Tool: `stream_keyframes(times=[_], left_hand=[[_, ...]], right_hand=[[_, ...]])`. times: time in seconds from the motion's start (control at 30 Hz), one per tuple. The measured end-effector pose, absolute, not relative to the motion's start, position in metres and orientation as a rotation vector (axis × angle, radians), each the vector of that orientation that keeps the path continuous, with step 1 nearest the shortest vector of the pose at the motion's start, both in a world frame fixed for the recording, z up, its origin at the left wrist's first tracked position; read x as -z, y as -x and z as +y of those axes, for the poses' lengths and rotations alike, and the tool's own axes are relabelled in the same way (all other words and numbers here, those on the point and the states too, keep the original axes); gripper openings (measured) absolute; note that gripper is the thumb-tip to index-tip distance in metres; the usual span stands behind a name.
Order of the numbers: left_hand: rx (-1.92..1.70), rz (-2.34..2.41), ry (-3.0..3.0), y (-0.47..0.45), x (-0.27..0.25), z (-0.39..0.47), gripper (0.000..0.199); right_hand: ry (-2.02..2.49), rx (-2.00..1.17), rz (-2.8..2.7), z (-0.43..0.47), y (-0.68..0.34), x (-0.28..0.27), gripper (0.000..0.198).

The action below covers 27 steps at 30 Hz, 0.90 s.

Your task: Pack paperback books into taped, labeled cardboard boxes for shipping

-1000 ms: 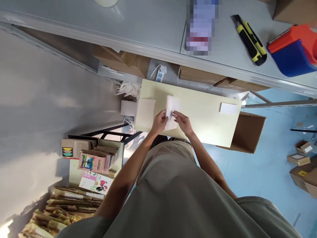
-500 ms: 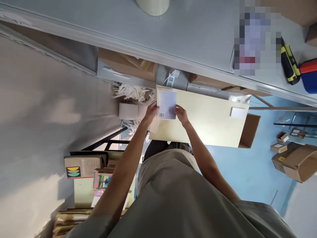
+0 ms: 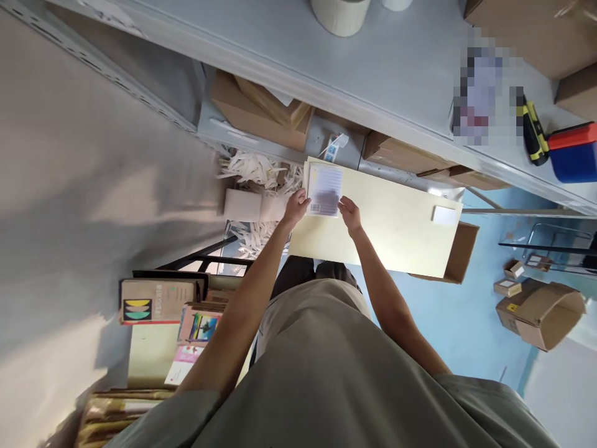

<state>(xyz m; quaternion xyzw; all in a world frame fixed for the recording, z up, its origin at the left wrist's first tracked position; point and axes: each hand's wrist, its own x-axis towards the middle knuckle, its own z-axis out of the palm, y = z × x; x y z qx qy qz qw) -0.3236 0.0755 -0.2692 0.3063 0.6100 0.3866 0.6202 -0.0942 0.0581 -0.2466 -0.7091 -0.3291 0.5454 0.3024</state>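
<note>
A pale book (image 3: 325,190), its face covered in lines of print with a barcode at the lower left corner, is over the left end of a cream tabletop (image 3: 382,227). My left hand (image 3: 297,208) is closed on its left edge, near the barcode. At the opposite edge, my right hand (image 3: 349,213) has its fingertips together at the lower right corner. A shadow falls across the lower half of the printed face. Whether the book rests on the tabletop or is held just above it, I cannot tell.
A small white box (image 3: 444,215) lies at the tabletop's right end. Beyond runs a grey shelf (image 3: 410,81) with a tape roll (image 3: 340,15) and a black-and-yellow cutter (image 3: 534,134). Shredded paper (image 3: 254,168) is at left; stacked books (image 3: 158,298) stand lower left.
My view has shifted and tilted slightly, so the shelf and tabletop sit differently in the picture. Both hands stay at the book's two side edges.
</note>
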Motion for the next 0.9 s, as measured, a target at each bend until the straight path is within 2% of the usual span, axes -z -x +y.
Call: stream_keyframes(times=[0.23, 0.67, 0.9], left_hand=[[-1.061, 1.474, -0.583, 0.337, 0.217, -0.021, 0.053], [-1.565, 1.629, -0.306, 0.306, 0.102, -0.333, 0.061], [-1.745, 1.754, -0.172, 0.312, 0.068, -0.44, 0.063]], right_hand=[[1.695, -1.535, -0.992, 0.014, 0.085, 0.201, 0.068], [1.298, -1.872, -1.213, -0.156, 0.1, 0.127, 0.053], [1.113, -2.101, -1.273, -0.241, 0.135, 0.081, 0.048]])
